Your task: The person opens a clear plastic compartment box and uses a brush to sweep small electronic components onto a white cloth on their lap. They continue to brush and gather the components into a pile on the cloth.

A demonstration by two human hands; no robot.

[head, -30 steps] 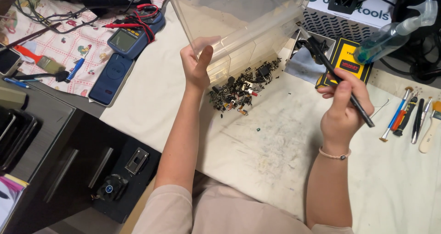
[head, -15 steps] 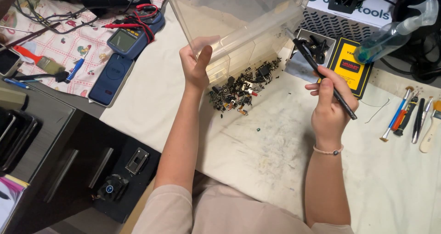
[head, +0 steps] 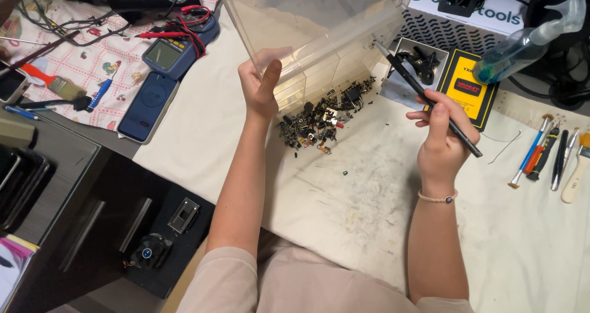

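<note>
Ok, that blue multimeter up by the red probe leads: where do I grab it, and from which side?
Take the multimeter across its two long sides, coming straight down. It lies flat, face up; the red leads crowd its top end, so grip near the screen end.

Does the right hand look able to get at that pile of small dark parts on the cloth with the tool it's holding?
Probably yes. The right hand holds the black tool beside the pile of small parts, with bare cloth between them. The clear plastic box, tilted by the left hand, overhangs only the pile's far edge.
</note>
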